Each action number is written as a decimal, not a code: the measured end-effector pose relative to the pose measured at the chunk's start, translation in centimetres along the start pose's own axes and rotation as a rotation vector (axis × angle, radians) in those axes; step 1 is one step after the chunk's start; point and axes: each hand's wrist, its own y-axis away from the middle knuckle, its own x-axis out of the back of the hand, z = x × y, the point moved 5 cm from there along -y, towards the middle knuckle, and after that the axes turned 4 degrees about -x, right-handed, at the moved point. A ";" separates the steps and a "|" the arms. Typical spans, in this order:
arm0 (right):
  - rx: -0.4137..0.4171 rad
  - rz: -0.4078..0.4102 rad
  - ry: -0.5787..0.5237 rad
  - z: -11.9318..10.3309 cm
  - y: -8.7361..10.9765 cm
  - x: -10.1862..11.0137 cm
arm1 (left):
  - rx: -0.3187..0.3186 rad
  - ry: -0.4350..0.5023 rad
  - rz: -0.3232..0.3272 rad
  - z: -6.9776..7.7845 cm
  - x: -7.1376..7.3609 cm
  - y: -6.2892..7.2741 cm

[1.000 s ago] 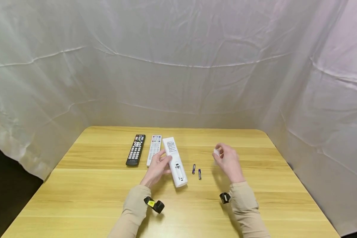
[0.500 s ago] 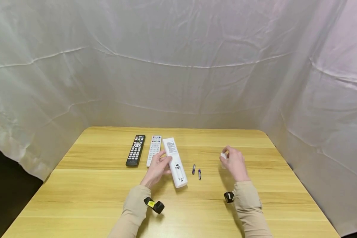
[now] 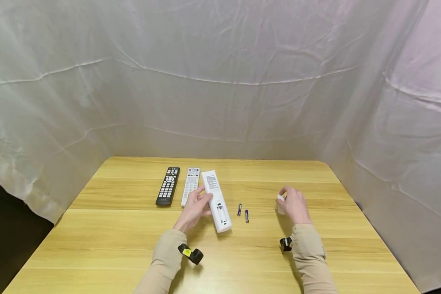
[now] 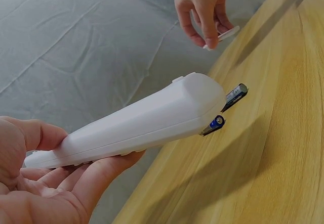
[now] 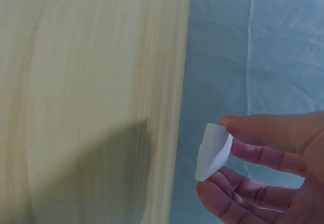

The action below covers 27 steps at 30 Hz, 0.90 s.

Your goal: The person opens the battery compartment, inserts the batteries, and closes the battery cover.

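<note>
My left hand grips a white remote control by its side, back face up. Its battery compartment is uncovered, with no batteries inside. In the left wrist view the thumb lies over one edge of the remote and the fingers run beneath it. My right hand pinches a small white battery cover between thumb and fingertips, above the right part of the table. Two small dark blue batteries, a left one and a right one, lie on the table between the hands.
A black remote control and another white remote control lie buttons up to the left, the white one partly behind my left hand. The wooden table ends at a grey curtain behind and at the sides.
My right hand has moved right and slightly nearer to me, carrying the battery cover. The left hand and the remote it holds have stayed almost in place.
</note>
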 end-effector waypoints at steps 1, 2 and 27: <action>-0.011 -0.010 0.007 0.1 0.0 0.0 | -0.001 0.001 0.000 0.0 0.0 0.0; -0.022 -0.018 0.012 0.3 0.0 -0.1 | -0.002 0.002 -0.002 0.0 0.0 0.0; -0.141 -0.144 0.100 1.8 -0.3 -1.3 | 0.011 -0.003 -0.013 0.1 -0.1 0.1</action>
